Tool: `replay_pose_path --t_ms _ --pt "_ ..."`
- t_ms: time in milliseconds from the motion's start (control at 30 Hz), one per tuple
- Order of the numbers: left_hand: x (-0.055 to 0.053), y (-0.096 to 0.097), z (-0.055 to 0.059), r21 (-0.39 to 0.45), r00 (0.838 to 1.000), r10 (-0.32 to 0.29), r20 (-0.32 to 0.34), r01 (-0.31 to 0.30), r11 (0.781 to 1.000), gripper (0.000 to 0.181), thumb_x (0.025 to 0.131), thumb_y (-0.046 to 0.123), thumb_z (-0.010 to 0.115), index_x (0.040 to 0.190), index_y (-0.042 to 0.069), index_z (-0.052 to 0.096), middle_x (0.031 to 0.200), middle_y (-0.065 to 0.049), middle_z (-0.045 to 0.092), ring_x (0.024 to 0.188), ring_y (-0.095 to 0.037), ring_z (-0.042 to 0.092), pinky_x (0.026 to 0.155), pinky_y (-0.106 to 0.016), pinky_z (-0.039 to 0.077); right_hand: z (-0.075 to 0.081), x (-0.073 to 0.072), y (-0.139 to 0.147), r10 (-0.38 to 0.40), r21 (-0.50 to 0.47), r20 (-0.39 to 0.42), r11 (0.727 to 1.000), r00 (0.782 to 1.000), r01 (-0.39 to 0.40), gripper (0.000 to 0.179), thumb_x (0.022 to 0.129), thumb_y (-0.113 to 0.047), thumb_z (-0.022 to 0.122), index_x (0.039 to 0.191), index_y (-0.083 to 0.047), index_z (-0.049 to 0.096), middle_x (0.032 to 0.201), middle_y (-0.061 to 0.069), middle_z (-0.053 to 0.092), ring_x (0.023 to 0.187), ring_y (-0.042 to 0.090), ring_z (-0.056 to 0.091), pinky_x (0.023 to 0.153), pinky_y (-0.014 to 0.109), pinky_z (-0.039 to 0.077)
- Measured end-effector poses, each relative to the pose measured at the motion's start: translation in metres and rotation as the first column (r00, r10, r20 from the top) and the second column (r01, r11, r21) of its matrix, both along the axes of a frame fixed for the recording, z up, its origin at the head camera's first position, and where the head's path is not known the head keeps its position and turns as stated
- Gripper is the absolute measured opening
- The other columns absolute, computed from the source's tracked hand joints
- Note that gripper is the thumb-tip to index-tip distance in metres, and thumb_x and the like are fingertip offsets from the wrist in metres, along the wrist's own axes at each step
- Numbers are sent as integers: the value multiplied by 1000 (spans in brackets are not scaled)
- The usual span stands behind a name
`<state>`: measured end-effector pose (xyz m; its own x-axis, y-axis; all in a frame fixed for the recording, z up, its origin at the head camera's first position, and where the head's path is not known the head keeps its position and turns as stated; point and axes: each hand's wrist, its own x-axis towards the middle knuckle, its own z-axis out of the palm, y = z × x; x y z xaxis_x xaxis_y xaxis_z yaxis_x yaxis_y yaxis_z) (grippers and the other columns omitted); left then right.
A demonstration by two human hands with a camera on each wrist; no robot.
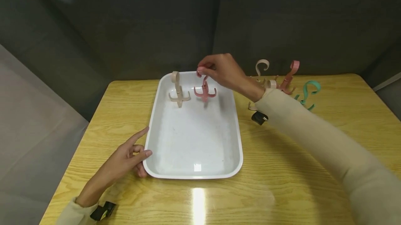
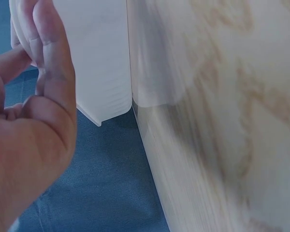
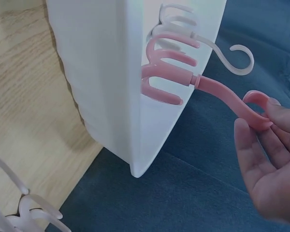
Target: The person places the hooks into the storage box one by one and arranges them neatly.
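Note:
In the head view, my right hand (image 1: 223,70) pinches the curled top of a pink four-prong hook hanger (image 1: 205,91) over the far part of a white tray (image 1: 194,134). Its prongs point out below the hand, and I cannot tell whether they touch the tray floor. The right wrist view shows thumb and fingers around the curl of this pink hanger (image 3: 171,72). A beige hook hanger (image 1: 179,93) stands upright in the tray to its left. My left hand (image 1: 120,159) touches the tray's near left side, thumb at the rim and index finger extended.
Right of the tray, partly behind my right forearm, stand another pink hanger (image 1: 286,80), a green hanger (image 1: 308,93) and a beige hanger (image 1: 261,66). A dark curtain (image 1: 156,26) rises behind the wooden table (image 1: 125,106).

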<state>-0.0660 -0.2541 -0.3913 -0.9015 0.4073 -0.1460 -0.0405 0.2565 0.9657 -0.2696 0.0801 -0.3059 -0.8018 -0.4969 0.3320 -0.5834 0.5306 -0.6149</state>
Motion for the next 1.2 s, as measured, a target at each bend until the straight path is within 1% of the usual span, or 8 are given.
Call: replay_pose_path --t_ms 167,333,433,767,1000,1200 --pt "0 1 1 -8 1000 2 -7 -2 1000 78 107 8 60 167 4 10 80 -15 59 58 -26 71 58 -46 64 -6 -2 0 -20 41 -4 999 1000 20 14 99 -12 75 109 -3 79 100 7 77 86 18 71 83 32 56" --pt "0 1 1 -4 1000 -6 -17 6 1000 78 107 7 60 167 5 10 80 -15 59 58 -25 71 58 -46 64 -11 -2 1 -43 69 14 997 999 42 16 98 -12 75 111 -3 78 102 8 77 87 20 69 83 33 55" --pt "-1 1 1 -2 1000 -6 -15 6 1000 78 107 7 60 167 5 10 80 -15 59 58 -25 71 58 -46 64 -13 -3 2 -49 68 22 997 999 47 16 98 -11 75 111 -3 78 102 9 76 87 20 69 83 33 55" --pt "0 2 2 -18 1000 3 -8 -3 1000 78 106 8 61 167 5 11 80 -16 60 58 -25 71 58 -46 64 -17 -3 5 -61 81 5 995 998 60 13 98 -10 75 109 -4 79 102 9 76 88 20 69 83 34 55" --pt "0 3 1 -12 1000 3 -7 -3 1000 78 106 7 60 167 4 11 80 -16 60 58 -25 71 58 -46 64 -19 -3 5 -67 85 9 994 998 66 16 97 -10 76 111 -2 78 103 10 76 90 21 71 87 34 57" --pt "0 2 1 -3 1000 0 -10 0 1000 78 107 7 60 167 4 11 80 -15 59 58 -25 71 57 -46 64 -20 -3 6 -58 86 21 995 998 56 17 96 -10 77 112 -2 77 103 10 75 91 21 71 90 34 58"
